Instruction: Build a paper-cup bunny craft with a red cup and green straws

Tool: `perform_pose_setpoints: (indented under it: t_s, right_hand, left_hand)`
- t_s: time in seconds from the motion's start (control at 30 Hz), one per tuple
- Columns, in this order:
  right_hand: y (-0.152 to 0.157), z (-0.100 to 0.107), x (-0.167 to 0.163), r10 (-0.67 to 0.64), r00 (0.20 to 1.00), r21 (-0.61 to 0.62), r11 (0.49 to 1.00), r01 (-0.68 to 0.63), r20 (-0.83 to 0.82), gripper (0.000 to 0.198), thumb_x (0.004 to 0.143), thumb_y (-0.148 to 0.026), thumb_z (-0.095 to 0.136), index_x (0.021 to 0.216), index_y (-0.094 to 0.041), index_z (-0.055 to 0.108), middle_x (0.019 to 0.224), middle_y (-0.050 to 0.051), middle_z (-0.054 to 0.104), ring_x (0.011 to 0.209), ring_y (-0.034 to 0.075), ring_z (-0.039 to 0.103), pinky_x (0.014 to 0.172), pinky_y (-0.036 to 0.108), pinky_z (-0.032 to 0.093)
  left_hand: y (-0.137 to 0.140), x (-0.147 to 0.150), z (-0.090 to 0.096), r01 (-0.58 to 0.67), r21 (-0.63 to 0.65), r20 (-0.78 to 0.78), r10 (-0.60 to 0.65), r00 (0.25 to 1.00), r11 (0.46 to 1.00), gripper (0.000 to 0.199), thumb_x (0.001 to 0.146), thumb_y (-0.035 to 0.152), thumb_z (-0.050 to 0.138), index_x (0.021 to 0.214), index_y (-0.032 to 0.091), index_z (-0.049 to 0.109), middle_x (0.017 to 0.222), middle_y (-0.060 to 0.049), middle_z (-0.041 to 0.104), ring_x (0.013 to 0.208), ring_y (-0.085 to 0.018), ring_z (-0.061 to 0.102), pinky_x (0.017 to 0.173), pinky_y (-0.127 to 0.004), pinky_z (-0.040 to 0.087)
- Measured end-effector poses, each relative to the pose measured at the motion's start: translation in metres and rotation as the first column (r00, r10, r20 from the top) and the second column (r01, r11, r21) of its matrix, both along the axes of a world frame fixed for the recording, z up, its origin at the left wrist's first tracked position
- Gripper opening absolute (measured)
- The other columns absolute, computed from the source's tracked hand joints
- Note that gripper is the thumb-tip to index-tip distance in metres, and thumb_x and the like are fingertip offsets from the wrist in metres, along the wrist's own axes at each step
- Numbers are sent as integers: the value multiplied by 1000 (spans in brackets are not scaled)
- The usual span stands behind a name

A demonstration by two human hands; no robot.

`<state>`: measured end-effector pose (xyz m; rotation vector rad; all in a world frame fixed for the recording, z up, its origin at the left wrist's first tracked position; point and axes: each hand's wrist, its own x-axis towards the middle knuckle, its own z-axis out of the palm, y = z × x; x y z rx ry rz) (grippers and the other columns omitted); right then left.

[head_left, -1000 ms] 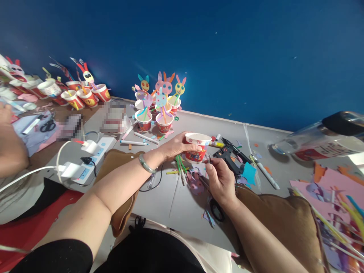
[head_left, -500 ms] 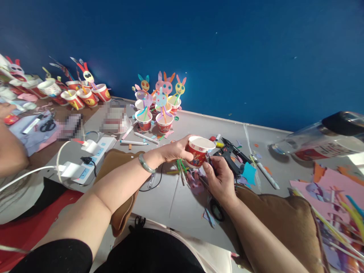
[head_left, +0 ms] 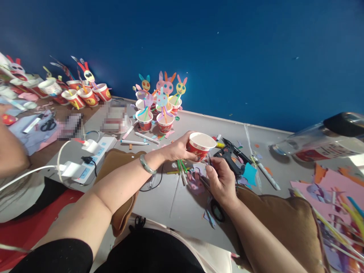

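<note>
My left hand [head_left: 183, 147] grips a red and white paper cup [head_left: 199, 152], with its opening up and tilted slightly. Close to the cup's lower right side is my right hand [head_left: 223, 178], its fingers closed on a thin, dark, metallic tool [head_left: 208, 160] of a kind I cannot make out. Below the cup, a pink paper bunny face [head_left: 196, 184] lies on the table. Beside it are green and white strips [head_left: 182, 172]. A black glue gun [head_left: 231, 157] rests right of the cup. Under my right wrist a black loop handle [head_left: 217, 210] shows in part.
Red cups with paper bunnies [head_left: 165, 123] stand near the blue wall, more cups [head_left: 88, 96] at left. A white power strip [head_left: 93, 161], markers [head_left: 135, 143], brown cushions [head_left: 278, 216], a clear bottle [head_left: 315, 138] and colored paper scraps [head_left: 327, 185] surround the work area. Another person's arm [head_left: 13, 151] is at left.
My left hand has raised the cup slightly and tipped its opening a little toward me. My right hand has barely moved and sits just below the cup.
</note>
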<state>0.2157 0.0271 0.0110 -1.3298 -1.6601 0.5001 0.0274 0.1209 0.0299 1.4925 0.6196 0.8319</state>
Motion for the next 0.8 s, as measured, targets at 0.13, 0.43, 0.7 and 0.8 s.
perform_pose_setpoints:
  t_s: [0.13, 0.43, 0.7, 0.8]
  right_hand:
    - [-2, 6, -2, -18, 998, -1, 1000, 18, 56, 34, 97, -54, 50, 95, -21, 58, 72, 1, 64, 58, 15, 55, 55, 28, 45]
    - [-3, 10, -5, -3, 997, -34, 999, 6, 76, 32, 98, -52, 49, 91, -22, 57, 58, -4, 55, 49, 13, 48, 49, 25, 38]
    - [-6, 11, -10, 37, 996, -55, 998, -33, 81, 25, 97, -44, 49, 89, -22, 57, 58, -3, 57, 51, 14, 50, 51, 25, 40]
    - [-6, 11, -11, 34, 996, -44, 999, -31, 83, 23, 97, -43, 49, 89, -22, 57, 58, -3, 57, 51, 14, 50, 51, 25, 39]
  left_hand:
    - [3, 0, 0, -65, 126, -29, 69, 997, 990, 81, 60, 25, 89, 129, 17, 48, 127, -14, 58, 124, -32, 54, 110, -47, 41]
    - [4, 3, -4, -98, 211, 2, 100, 995, 973, 86, 58, 28, 91, 132, 15, 49, 133, -16, 54, 133, -35, 48, 116, -48, 36]
    - [5, 2, -1, -62, 320, -27, 74, 997, 946, 80, 66, 33, 86, 133, 18, 46, 136, -17, 53, 133, -35, 50, 113, -50, 40]
    - [5, 2, 0, -64, 337, -36, 81, 996, 939, 81, 66, 34, 86, 134, 17, 46, 136, -18, 53, 133, -35, 50, 114, -49, 39]
